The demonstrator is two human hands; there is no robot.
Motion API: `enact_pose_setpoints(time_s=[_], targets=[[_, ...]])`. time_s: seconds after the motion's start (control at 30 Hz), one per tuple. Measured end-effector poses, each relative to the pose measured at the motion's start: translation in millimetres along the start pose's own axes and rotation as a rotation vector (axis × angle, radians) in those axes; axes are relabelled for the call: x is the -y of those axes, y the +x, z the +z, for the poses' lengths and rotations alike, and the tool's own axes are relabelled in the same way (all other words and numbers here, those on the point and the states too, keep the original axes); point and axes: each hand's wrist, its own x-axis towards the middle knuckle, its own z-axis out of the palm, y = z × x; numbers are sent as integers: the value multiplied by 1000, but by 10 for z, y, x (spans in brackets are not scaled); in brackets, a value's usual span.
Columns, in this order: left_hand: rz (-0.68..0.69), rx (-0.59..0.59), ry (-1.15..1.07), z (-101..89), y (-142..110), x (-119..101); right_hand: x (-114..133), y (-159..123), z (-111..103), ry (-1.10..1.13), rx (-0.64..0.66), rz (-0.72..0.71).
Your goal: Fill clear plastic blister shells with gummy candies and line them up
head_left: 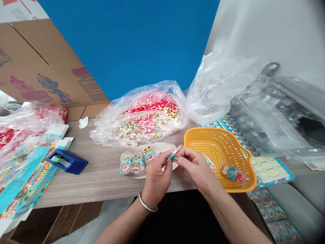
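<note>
A small clear candy pack with a blue label (175,153) is pinched between the fingertips of both hands, tilted upward. My left hand (157,174), with a silver bangle on its wrist, grips it from the left. From the other side, the closed fingers of my right hand (197,166) hold it too. Under and left of the hands lies a white oval tray (159,147) with several filled candy packs (137,163). Just right of my right hand stands a yellow perforated basket (203,135). Inside it are a candy pack (232,173) and another one partly hidden by my hand.
Behind the hands lies a big clear bag of red and white candies (152,115). A dark blue tape dispenser (67,161) and printed cartons (38,179) are at left. At right stands a clear plastic bin (269,115) near label sheets (271,167). A blue panel (132,44) rises behind.
</note>
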Motion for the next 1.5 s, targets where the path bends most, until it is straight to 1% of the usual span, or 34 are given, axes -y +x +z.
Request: enact_pose_setpoints(time_s=[0.1,0.2,0.27,0.37,0.43,0.5,0.57,0.63,0.67,0.73,0.77,0.83,0.87,0.9,0.97,1.0,1.1,1.13,1.17,1.23,1.33,1.4,1.5], targets=[[-53,1,-69,-1,-17,21,10,29,1,9,5,36],[-111,42,-198,-17,-19,17,6,48,15,-41,-6,60],[-161,59,-290,-26,-14,19,-7,52,34,-112,-20,62],[-268,30,-369,-17,-8,54,-27,49,67,-250,-61,33],[-324,3,-357,-7,0,84,-37,46,80,-369,-119,-6],[-340,-12,-309,-9,19,99,-46,41,79,-476,-181,-59],[-305,-26,-219,-25,45,100,-54,35,68,-520,-200,-110],[-225,-72,-72,-44,69,106,-63,29,58,-488,-193,-126],[-169,-108,17,-51,75,114,-67,31,59,-436,-176,-113],[-48,-158,170,-54,75,140,-76,48,72,-255,-117,-44],[12,-152,218,-51,69,153,-83,66,83,-142,-87,-2],[114,-75,235,-49,55,173,-107,121,106,27,-56,48],[144,-18,210,-55,52,178,-123,155,114,48,-65,48],[158,35,175,-71,54,183,-141,192,120,24,-82,36],[148,84,127,-137,80,203,-175,262,126,-127,-116,5],[132,71,135,-187,106,223,-188,291,132,-236,-121,-7],[123,-42,293,-379,211,328,-203,347,182,-608,-101,-42],[138,-58,366,-443,244,372,-207,357,212,-725,-79,-40],[154,-47,440,-498,272,415,-214,366,247,-829,-52,-25],[168,49,575,-572,300,486,-250,390,322,-997,14,28],[139,209,711,-596,278,542,-357,456,417,-1142,118,84],[124,270,740,-585,245,561,-435,505,460,-1181,146,86],[128,320,735,-582,209,595,-493,530,501,-1216,136,65]])
